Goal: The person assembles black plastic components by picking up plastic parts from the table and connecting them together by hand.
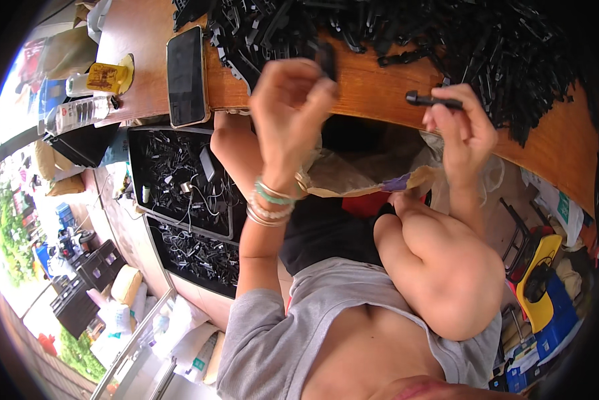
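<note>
The right hand point(463, 127) pinches a black clip point(435, 101) over the desk point(379, 90)'s near edge. The left hand point(287, 100)'s curled fingers close on a blurred dark piece point(327, 61). Beyond, a black pile point(493, 53) spreads toward the right edge; a phone point(187, 77) lies left.

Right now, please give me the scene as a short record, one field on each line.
Left hand: left hand, raised near the table edge; appears to hold a dark part, too blurred to identify
Right hand: right hand, pinching a slim black plastic piece
Surface: wooden table
Heap: loose black plastic parts along the table's far side
Phone: smartphone, dark screen, left of the heap
Below table: open plastic bag, before the lap
</note>
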Tool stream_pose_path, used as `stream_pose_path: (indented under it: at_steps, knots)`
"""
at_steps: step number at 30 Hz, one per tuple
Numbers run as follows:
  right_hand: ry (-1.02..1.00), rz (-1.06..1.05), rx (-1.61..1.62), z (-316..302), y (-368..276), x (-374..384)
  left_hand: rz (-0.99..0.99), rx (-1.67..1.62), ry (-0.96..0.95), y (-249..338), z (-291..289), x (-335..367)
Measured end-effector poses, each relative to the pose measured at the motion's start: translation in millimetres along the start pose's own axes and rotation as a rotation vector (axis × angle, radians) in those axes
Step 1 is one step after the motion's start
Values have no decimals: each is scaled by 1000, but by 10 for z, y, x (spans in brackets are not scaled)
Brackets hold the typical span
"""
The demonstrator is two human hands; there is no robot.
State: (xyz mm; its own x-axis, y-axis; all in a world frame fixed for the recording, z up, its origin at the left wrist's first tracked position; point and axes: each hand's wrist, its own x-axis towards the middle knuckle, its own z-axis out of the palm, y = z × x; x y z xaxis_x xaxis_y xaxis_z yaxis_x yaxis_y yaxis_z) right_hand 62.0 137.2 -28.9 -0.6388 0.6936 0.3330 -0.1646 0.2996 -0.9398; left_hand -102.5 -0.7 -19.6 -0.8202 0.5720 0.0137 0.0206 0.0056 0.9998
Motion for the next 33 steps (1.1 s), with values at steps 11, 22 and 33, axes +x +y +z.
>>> stream_pose_path:
  at_steps: [11, 22, 33]
  knots:
    - [-348, -1, 22, -85, -9, -104, -391, -402, -306, -67, 221, -208]
    - [-165, 199, 154, -44, -42, -204, 84, 108, -469, -22, 328, -391]
    - [-245, -257, -364, -78, 31, -122, 390, 353, -543, -120, 198, -314]
